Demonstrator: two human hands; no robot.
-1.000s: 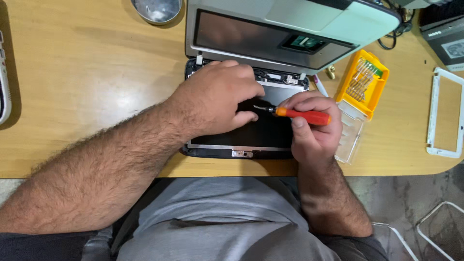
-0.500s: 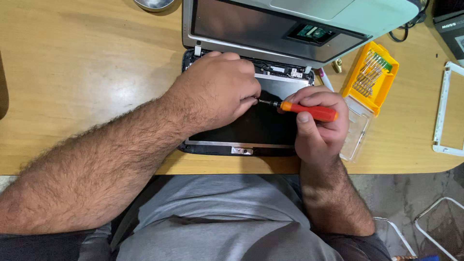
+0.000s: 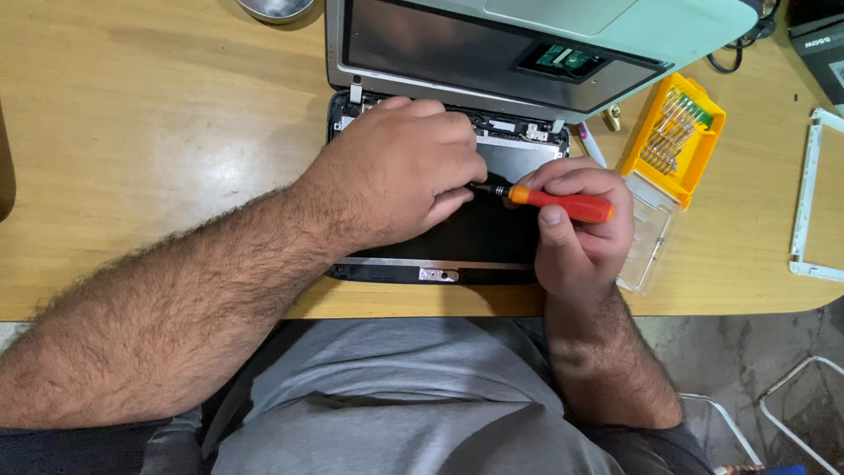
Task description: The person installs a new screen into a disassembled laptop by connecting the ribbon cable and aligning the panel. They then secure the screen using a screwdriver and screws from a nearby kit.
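Observation:
An opened small laptop lies on the wooden table, its dark base point(image 3: 466, 237) in front of me and its grey lid point(image 3: 492, 44) tilted back behind it. My left hand point(image 3: 400, 171) rests on the base, fingers curled, fingertips at the metal tip of the screwdriver. My right hand point(image 3: 576, 224) grips a red-orange screwdriver point(image 3: 563, 204) held nearly level, its tip pointing left toward my left fingers. What lies under my left hand is hidden.
A yellow screwdriver-bit case point(image 3: 673, 136) with its clear lid point(image 3: 646, 237) lies open right of the laptop. A white plastic frame point(image 3: 804, 211) sits at the far right. A round metal dish point(image 3: 274, 9) stands at the back. The table's front edge point(image 3: 396, 303) runs along my lap.
The view has shifted slightly so the laptop sits a little lower in frame. Both hands stay on the base with the screwdriver tip against my left fingers.

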